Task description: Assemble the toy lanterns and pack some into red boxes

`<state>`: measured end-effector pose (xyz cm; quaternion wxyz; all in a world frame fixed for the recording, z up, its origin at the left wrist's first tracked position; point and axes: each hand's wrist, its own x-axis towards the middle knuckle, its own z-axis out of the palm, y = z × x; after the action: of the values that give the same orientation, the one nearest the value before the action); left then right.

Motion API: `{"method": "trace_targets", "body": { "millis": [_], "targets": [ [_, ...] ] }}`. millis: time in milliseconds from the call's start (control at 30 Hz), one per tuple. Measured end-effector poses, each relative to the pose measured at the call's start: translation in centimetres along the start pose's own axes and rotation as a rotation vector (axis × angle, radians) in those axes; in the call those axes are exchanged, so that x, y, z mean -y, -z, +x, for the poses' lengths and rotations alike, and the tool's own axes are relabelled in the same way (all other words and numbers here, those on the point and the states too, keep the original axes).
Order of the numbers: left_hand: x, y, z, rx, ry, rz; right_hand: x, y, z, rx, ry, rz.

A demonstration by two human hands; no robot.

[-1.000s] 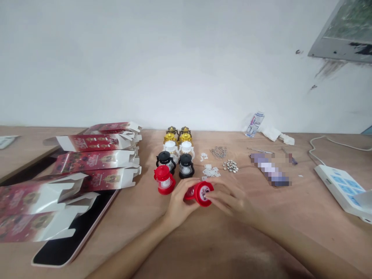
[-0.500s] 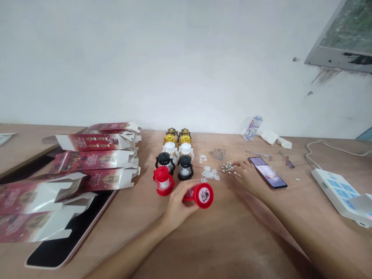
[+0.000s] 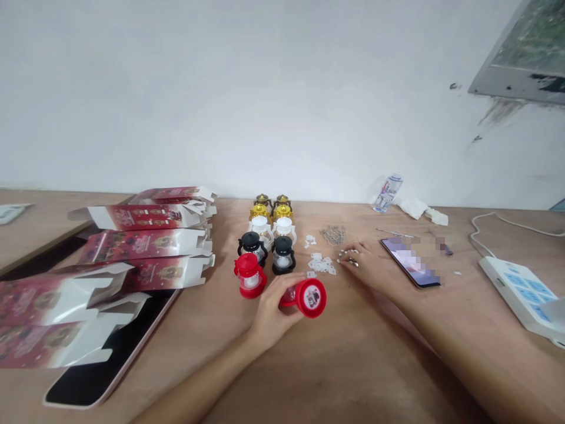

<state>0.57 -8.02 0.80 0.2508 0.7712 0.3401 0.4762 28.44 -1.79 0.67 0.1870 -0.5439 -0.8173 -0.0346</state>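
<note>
Centre frame: my left hand [image 3: 270, 313] clasps a tipped red lantern [image 3: 310, 296]; my right hand [image 3: 367, 266], fingers curled, rests on button batteries [image 3: 343, 254], grip unclear.

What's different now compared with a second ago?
The right hand let go of the red lantern and moved right and away, onto the pile of small metal discs. The left hand still holds the lantern on its side. The standing lanterns and boxes stayed put.
</note>
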Motion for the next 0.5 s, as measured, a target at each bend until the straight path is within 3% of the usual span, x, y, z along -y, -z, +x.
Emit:
{"method": "trace_targets", "body": {
  "millis": [333, 433, 500],
  "targets": [
    [0.1, 0.0, -0.1, -0.006, -0.005, 0.008, -0.2, -0.1, 0.9, 0.033, 0.013, 0.011],
    [0.1, 0.0, 0.0, -0.008, 0.001, 0.003, 0.8, 0.3, 1.0, -0.048, -0.037, 0.159],
    [0.1, 0.0, 0.0, -0.011, 0.001, -0.003, 2.7, 1.0, 0.7, -0.169, -0.058, 0.315]
  ]
}}
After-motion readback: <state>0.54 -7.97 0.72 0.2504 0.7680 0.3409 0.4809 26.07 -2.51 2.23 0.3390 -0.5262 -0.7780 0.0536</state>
